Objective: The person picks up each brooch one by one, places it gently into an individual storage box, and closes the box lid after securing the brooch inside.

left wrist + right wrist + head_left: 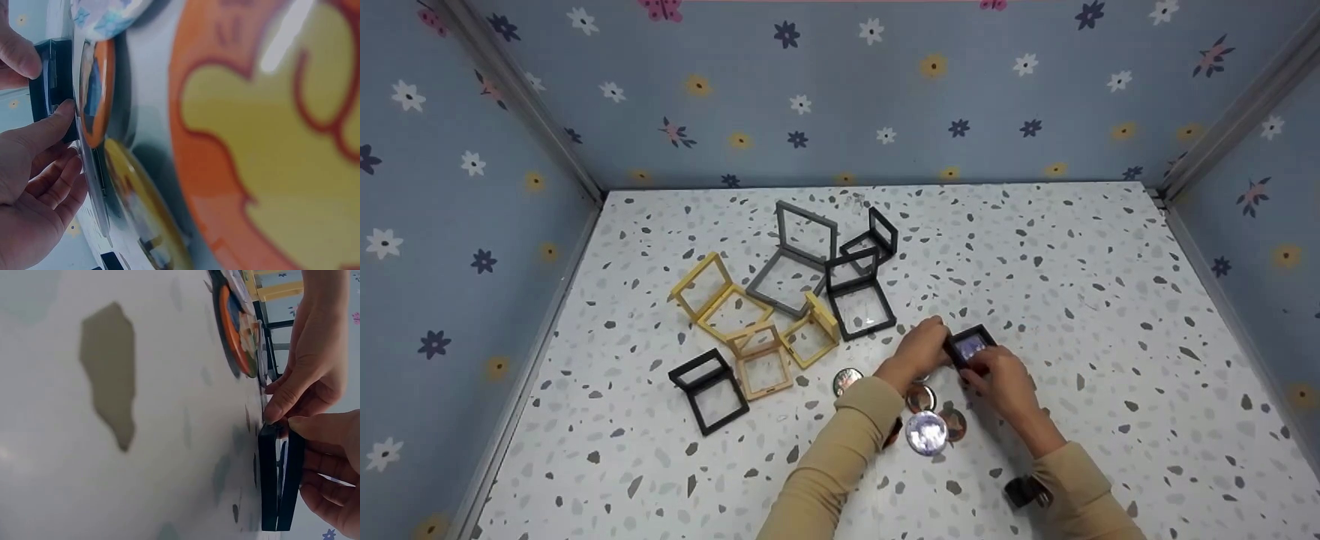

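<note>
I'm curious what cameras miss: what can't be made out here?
Head view: part of the purple item in the held black frame, behind the right grip.
Head view: the badge beside the left sleeve, its picture too small.
Left wrist view: the large orange badge, cut off by the right edge.
Right wrist view: most of the black frame's inside, behind its rims.

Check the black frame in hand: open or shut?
Ajar: the right wrist view shows a narrow gap between the halves of the black frame.

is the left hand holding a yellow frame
No, the left hand is on a small black frame, together with the right hand.
</note>
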A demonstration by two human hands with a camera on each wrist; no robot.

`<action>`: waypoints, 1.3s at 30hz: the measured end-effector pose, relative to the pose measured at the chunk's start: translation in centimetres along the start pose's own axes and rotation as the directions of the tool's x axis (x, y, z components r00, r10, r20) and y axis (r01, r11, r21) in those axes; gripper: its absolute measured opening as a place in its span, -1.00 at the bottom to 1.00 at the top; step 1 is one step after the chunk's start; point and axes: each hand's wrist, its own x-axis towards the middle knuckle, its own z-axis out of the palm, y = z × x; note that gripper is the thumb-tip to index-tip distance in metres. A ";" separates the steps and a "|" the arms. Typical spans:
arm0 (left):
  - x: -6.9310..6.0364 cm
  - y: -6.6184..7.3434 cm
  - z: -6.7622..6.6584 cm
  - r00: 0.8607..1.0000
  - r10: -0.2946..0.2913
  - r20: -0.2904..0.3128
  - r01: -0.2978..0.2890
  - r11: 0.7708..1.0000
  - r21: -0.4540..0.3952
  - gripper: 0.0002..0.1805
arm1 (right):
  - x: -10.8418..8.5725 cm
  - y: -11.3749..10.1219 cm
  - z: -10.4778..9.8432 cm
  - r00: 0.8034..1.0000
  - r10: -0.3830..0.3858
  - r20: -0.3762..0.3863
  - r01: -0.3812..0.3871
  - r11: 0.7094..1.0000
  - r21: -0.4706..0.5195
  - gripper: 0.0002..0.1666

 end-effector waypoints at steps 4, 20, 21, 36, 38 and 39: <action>0.0 0.0 0.1 1.000 -0.004 -0.004 0.004 1.000 0.008 -0.82 | 0.0 0.0 0.2 1.000 0.004 0.014 -0.004 1.000 -0.010 -0.89; 0.0 0.1 0.1 1.000 0.003 -0.013 -0.003 1.000 0.006 -0.81 | 0.1 -0.5 0.4 0.999 -0.004 0.033 0.007 0.995 -0.101 -0.81; 0.0 0.1 0.1 1.000 0.001 -0.010 -0.001 1.000 0.006 -0.81 | 0.1 -0.5 0.4 0.999 -0.003 0.032 0.007 0.995 -0.104 -0.80; -0.1 0.3 -0.2 1.000 -0.003 0.024 0.001 0.999 0.055 -0.84 | 0.1 -0.3 0.4 0.998 0.013 0.068 -0.008 0.997 -0.081 -0.89; -0.1 0.3 -0.3 0.999 -0.006 0.041 0.003 0.998 0.064 -0.82 | 0.1 -0.2 0.2 0.998 0.012 0.069 -0.006 0.997 -0.082 -0.89; -0.2 0.4 -0.4 0.999 -0.006 0.049 0.003 0.997 0.071 -0.82 | 0.1 -0.2 0.2 0.998 0.011 0.068 -0.005 0.996 -0.085 -0.89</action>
